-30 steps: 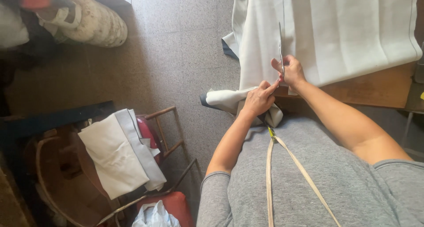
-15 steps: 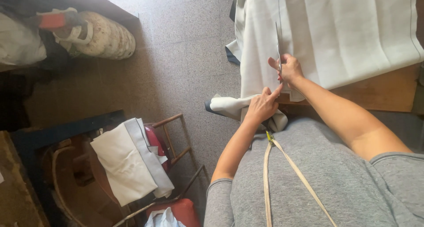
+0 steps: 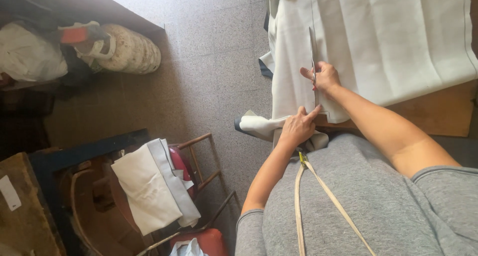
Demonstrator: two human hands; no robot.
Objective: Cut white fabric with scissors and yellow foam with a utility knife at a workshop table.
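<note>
Pale cloth (image 3: 378, 42) spread on wooden table (image 3: 438, 111), near edge hanging over.

Right hand (image 3: 324, 78) closed round scissors (image 3: 312, 52), blades lying along cloth.

Left hand (image 3: 298, 127) at hanging edge, fingers curled, pinching cloth beside cut line.

Cloth looks soft, limp, light; likely slides and puckers unless held taut. Best hold seems close beside blades, flat on table.

Tape (image 3: 318, 186) hangs from neck.
</note>
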